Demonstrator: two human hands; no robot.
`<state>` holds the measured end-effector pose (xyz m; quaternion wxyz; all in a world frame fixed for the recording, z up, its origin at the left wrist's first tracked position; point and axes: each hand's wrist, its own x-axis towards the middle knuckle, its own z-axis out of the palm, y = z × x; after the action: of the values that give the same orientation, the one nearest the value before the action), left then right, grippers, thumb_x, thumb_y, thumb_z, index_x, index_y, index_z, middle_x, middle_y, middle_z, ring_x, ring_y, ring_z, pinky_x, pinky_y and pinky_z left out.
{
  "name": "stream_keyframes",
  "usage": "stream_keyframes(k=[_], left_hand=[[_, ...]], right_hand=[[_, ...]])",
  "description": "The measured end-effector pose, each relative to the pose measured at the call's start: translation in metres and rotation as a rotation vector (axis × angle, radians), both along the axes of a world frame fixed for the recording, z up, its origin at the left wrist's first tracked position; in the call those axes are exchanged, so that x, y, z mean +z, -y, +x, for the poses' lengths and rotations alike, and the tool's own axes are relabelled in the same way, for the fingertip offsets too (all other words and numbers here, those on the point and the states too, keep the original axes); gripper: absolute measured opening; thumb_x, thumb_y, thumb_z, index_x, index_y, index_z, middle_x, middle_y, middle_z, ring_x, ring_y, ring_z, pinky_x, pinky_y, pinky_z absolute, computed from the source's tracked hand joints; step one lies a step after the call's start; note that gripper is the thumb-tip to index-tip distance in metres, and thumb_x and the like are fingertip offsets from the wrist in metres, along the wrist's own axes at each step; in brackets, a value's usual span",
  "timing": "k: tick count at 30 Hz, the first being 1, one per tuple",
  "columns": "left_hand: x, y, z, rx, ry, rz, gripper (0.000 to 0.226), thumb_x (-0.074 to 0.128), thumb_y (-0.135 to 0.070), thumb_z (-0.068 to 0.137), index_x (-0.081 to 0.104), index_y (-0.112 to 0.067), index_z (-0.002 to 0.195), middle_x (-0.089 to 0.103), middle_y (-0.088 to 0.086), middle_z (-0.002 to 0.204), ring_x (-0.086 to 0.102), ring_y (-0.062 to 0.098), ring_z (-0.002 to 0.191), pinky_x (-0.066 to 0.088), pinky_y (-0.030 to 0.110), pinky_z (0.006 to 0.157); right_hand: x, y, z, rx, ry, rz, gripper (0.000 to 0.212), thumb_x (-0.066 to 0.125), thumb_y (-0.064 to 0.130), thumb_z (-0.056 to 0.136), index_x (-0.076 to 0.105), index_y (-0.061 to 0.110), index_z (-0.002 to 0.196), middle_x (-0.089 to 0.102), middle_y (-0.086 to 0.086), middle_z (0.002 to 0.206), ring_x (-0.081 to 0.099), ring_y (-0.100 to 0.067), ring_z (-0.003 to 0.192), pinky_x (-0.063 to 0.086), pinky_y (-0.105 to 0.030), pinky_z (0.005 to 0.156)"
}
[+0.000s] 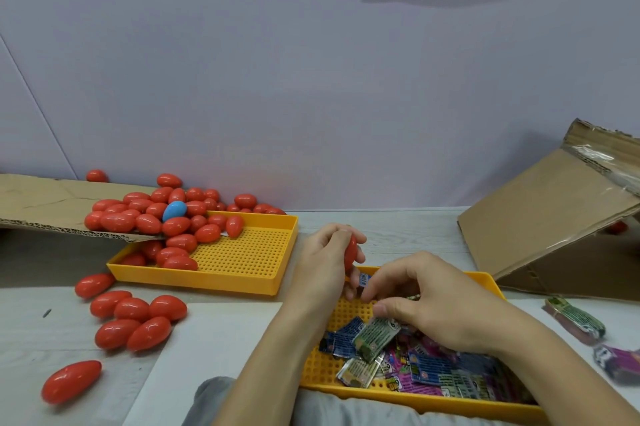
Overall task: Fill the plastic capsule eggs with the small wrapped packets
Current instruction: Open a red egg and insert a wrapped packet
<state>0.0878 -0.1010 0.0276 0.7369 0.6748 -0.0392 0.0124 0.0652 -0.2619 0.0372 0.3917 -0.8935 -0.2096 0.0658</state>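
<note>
Red egg (pixel 350 251) sits gripped in the left hand (pixel 325 263); right hand (pixel 433 301) pinches a blue packet (pixel 364 278) beside it.

Pale lilac wall (pixel 277 79), whitish table (pixel 398 228)

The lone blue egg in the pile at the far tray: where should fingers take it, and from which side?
The blue egg lies on top of the red eggs at the far tray, long axis tilted, upper surface exposed. Probably best from above, fingers pinching across its narrower middle. Red eggs press in around it, so a side approach would likely knock them.
</note>
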Motion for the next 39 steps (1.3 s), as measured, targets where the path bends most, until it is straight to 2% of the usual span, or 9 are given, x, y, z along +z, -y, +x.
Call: stream_keyframes(k=[3,7,12,25,29,32,34,36,39], left_hand=[[0.000,-0.001,0.000,-0.005,0.005,0.017,0.026,0.042,-0.012,0.102,0.064,-0.008,0.088,0.058,-0.002,0.064,0.047,0.013,0.042,0.035,0.023,0.038],[0.000,-0.001,0.000,-0.012,0.004,0.032,0.027,0.043,-0.013,0.101,0.065,-0.008,0.086,0.058,-0.001,0.064,0.048,0.014,0.044,0.035,0.024,0.039],[-0.002,-0.002,0.001,-0.005,0.004,0.043,0.027,0.044,-0.013,0.100,0.066,-0.010,0.084,0.058,-0.003,0.063,0.049,0.013,0.045,0.036,0.024,0.039],[-0.001,-0.004,0.000,-0.037,0.025,0.060,0.030,0.050,-0.018,0.099,0.067,-0.016,0.076,0.055,-0.001,0.064,0.044,0.012,0.045,0.034,0.024,0.039],[0.001,-0.006,-0.006,-0.173,0.095,0.255,0.032,0.062,-0.037,0.095,0.070,-0.017,0.071,0.049,0.002,0.065,0.040,0.012,0.049,0.029,0.021,0.043],[0.003,-0.009,-0.010,-0.327,0.089,0.333,0.037,0.064,-0.050,0.093,0.071,-0.022,0.070,0.042,0.008,0.064,0.035,0.017,0.051,0.027,0.024,0.045],[0.002,-0.011,-0.010,-0.378,0.065,0.331,0.030,0.067,-0.043,0.092,0.071,-0.023,0.069,0.044,-0.002,0.057,0.037,0.011,0.047,0.030,0.023,0.046],[0.002,-0.013,-0.009,-0.396,0.056,0.382,0.021,0.074,-0.033,0.089,0.072,-0.024,0.069,0.054,-0.012,0.057,0.048,0.003,0.049,0.038,0.017,0.048],[0.002,-0.014,-0.008,-0.415,0.047,0.543,0.008,0.084,-0.031,0.078,0.077,-0.029,0.080,0.069,-0.015,0.079,0.063,-0.001,0.071,0.049,0.014,0.065]], right_hand=[[0.000,0.003,0.000,0.022,-0.032,-0.015,0.018,0.068,0.020,0.094,0.072,0.037,0.098,0.069,0.012,0.085,0.066,-0.009,0.080,0.056,-0.027,0.075],[0.002,0.004,-0.002,0.042,-0.078,0.039,0.030,0.066,0.011,0.093,0.068,0.040,0.102,0.067,0.007,0.083,0.062,-0.011,0.075,0.053,-0.023,0.072],[0.004,0.003,-0.003,0.048,-0.072,0.077,0.039,0.068,0.004,0.086,0.066,0.042,0.097,0.064,0.006,0.083,0.060,-0.005,0.074,0.056,-0.028,0.076],[0.010,0.009,0.001,-0.028,-0.114,0.325,0.038,0.088,0.016,0.071,0.069,0.039,0.095,0.072,0.000,0.075,0.067,-0.012,0.066,0.052,-0.019,0.065],[0.010,0.012,0.003,-0.069,-0.104,0.403,0.040,0.089,0.023,0.063,0.071,0.038,0.096,0.074,-0.005,0.076,0.068,-0.015,0.066,0.052,-0.028,0.067],[0.009,0.018,0.005,-0.139,-0.080,0.481,0.044,0.086,0.031,0.058,0.071,0.034,0.099,0.076,-0.006,0.079,0.073,-0.016,0.073,0.052,-0.020,0.068],[0.008,0.022,0.006,-0.180,-0.072,0.541,0.042,0.085,0.028,0.061,0.071,0.032,0.100,0.075,-0.007,0.079,0.071,-0.014,0.068,0.051,-0.016,0.062],[0.006,0.026,0.008,-0.224,-0.059,0.586,0.034,0.083,0.024,0.065,0.073,0.031,0.097,0.074,-0.006,0.077,0.066,-0.009,0.062,0.048,-0.016,0.056],[0.003,0.030,0.013,-0.299,-0.027,0.662,0.025,0.080,0.016,0.074,0.073,0.031,0.094,0.070,-0.003,0.074,0.061,-0.009,0.062,0.047,-0.020,0.055]])
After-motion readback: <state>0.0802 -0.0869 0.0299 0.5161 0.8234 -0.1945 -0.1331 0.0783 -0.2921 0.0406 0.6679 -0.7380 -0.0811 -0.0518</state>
